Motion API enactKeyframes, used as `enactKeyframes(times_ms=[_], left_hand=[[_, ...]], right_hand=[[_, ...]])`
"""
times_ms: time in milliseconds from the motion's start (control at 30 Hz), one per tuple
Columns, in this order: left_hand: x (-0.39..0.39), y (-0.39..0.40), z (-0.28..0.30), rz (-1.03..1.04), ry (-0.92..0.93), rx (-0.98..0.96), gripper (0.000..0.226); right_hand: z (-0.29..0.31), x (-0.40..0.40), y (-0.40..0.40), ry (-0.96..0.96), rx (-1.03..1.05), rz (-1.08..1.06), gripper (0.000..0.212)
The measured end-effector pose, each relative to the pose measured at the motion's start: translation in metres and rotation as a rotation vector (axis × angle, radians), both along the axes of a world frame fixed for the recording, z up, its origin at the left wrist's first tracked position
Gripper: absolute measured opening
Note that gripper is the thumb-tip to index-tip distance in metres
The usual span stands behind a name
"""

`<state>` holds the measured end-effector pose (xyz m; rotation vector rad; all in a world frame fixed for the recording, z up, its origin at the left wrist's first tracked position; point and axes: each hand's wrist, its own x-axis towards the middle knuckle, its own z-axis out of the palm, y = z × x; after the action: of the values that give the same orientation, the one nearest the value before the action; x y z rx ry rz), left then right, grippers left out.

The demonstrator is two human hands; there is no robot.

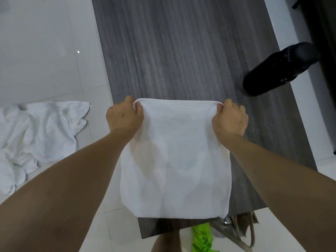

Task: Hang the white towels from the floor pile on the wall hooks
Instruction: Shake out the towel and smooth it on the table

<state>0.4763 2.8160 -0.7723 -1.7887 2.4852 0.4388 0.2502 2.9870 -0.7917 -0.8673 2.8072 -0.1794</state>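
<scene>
Both hands, left and right, pinch the towel's top corners, spread in the air above the floor; the pile lies left. Keep the edge taut and level before seeking a hook.

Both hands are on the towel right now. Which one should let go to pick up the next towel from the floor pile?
Probably the left hand: the floor pile lies on its side. The right hand can keep its grip on the towel.
</scene>
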Motion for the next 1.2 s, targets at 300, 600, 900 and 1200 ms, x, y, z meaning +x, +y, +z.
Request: enactKeyframes(times_ms=[300, 600, 900, 1200], left_hand=[[0.004, -0.006, -0.024, 0.250, 0.095, 0.020, 0.037], [0.003, 0.066, -0.019, -0.159, 0.120, -0.022, 0.043], [0.011, 0.098, -0.046, -0.442, -0.122, 0.174, 0.070], [0.027, 0.139, -0.040, -0.407, -0.138, 0.196, 0.068]], right_hand=[[-0.011, 0.006, -0.003, 0.001, 0.019, -0.220, 0.050], [-0.010, 0.066, 0.025, -0.015, -0.171, 0.334, 0.040], [-0.029, 0.068, 0.043, -0.127, 0.229, 0.560, 0.070], [-0.021, 0.098, 0.065, -0.147, 0.221, 0.665, 0.069]])
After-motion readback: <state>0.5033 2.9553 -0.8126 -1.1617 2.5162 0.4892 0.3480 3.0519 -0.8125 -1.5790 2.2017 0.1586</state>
